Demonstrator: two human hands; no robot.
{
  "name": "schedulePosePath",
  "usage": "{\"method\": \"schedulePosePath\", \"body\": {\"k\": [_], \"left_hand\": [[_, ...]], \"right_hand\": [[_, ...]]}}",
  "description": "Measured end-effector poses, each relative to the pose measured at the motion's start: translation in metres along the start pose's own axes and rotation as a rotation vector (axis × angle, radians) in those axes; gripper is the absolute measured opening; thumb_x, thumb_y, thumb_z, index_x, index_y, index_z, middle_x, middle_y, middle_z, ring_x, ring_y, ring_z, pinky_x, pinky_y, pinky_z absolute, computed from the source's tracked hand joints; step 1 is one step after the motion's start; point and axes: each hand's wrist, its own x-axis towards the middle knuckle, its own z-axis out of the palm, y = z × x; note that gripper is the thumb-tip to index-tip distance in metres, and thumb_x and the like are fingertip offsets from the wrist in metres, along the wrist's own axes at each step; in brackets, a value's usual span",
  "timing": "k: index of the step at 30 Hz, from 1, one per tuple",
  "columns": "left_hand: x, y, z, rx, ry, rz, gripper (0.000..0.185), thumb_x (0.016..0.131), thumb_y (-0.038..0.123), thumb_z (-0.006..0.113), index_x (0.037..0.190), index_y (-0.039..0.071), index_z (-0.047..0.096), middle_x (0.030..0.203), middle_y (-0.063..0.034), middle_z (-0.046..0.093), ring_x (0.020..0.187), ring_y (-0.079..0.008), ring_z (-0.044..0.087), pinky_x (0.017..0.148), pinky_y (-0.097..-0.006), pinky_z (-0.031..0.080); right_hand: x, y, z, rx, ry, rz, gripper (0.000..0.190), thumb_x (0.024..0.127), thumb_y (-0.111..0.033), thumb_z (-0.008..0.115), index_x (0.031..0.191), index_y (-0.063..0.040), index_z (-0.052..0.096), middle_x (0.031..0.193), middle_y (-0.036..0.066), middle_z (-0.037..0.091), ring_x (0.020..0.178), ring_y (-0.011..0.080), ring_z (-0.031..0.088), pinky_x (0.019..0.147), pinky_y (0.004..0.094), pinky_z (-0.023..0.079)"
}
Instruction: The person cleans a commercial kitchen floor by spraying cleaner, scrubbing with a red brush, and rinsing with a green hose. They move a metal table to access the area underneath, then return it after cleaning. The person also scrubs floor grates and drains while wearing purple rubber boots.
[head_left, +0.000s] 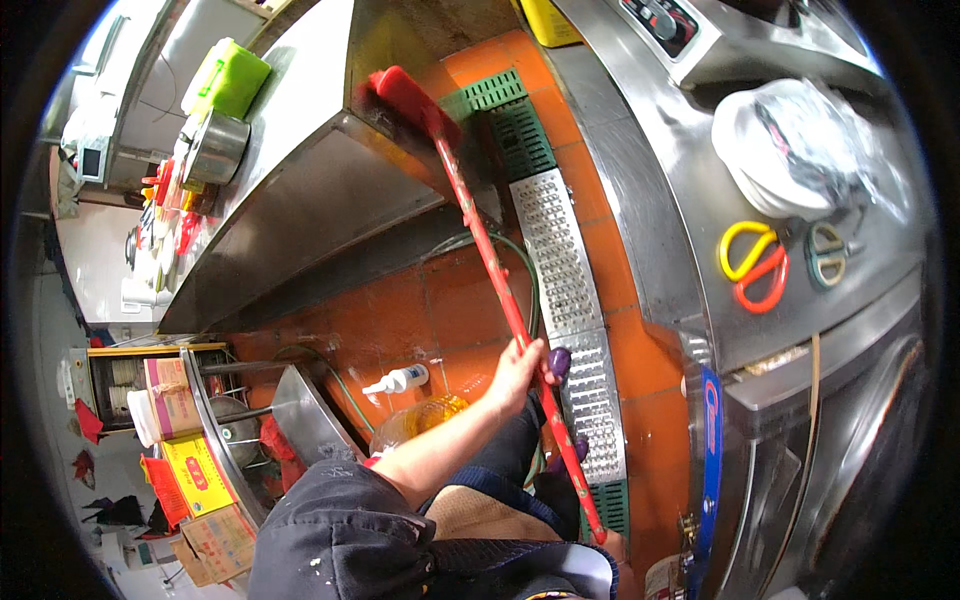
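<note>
A long red pole (487, 259) with worn paint slants across the view, ending in a red plastic head (412, 101), perhaps a floor brush or broom; its underside is hidden. The head is at the far corner of a steel counter, near green slotted drain covers (521, 135). My left hand (521, 371) is closed around the middle of the pole. Lower down, my right hand (616, 546) holds the pole's near end, partly hidden by my clothing. Purple shoe tips (559, 364) show beside the perforated metal drain cover (559, 255).
A white bottle (405, 379) lies on the orange tiled floor (465, 296), close to a thin green hose (341, 390) and a translucent amber container (427, 420). Steel counters flank the floor; the right one (667, 202) bears scissors (754, 266) and stacked white dishes (739, 157). Boxes (199, 472) stand at lower left.
</note>
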Motion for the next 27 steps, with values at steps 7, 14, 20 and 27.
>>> {"method": "schedulePosePath", "body": {"k": [7, 14, 20, 27], "left_hand": [[-0.037, -0.069, -0.002, -0.055, 0.007, -0.096, 0.014, 0.087, 0.021, 0.044, 0.083, 0.01, 0.036, 0.06, -0.0039, 0.045, 0.051, -0.0155, 0.05, 0.058, -0.0363, 0.05], [0.092, -0.107, -0.044, 0.134, 0.137, -0.257, 0.02, 0.085, 0.027, 0.046, 0.079, 0.009, 0.039, 0.056, -0.0032, 0.047, 0.044, -0.0166, 0.051, 0.037, -0.0293, 0.041], [0.116, -0.085, -0.041, 0.272, 0.075, -0.219, 0.024, 0.085, 0.025, 0.042, 0.068, 0.008, 0.041, 0.05, -0.0063, 0.045, 0.039, -0.0189, 0.048, 0.035, -0.0326, 0.041], [0.096, 0.028, -0.012, 0.104, 0.17, -0.033, 0.015, 0.082, 0.02, 0.048, 0.078, 0.011, 0.038, 0.05, -0.0029, 0.043, 0.039, -0.016, 0.048, 0.036, -0.0297, 0.043]], "right_hand": [[-0.059, 0.056, 0.009, 0.079, -0.027, 0.105, 0.026, 0.07, -0.026, 0.056, 0.074, 0.0, 0.055, 0.06, 0.021, 0.054, 0.064, 0.0381, 0.056, 0.054, 0.0427, 0.043], [0.011, 0.002, 0.038, 0.106, -0.108, 0.074, 0.028, 0.067, -0.024, 0.058, 0.083, -0.001, 0.056, 0.066, 0.022, 0.056, 0.071, 0.0394, 0.057, 0.057, 0.042, 0.043], [0.014, -0.078, -0.019, -0.048, -0.168, 0.113, 0.023, 0.07, -0.022, 0.056, 0.072, 0.0, 0.058, 0.063, 0.021, 0.055, 0.066, 0.0377, 0.057, 0.055, 0.0421, 0.043], [0.056, -0.069, -0.008, 0.027, -0.116, -0.119, 0.022, 0.071, -0.022, 0.056, 0.065, 0.0, 0.056, 0.055, 0.016, 0.054, 0.054, 0.0343, 0.055, 0.049, 0.0418, 0.042]]}}
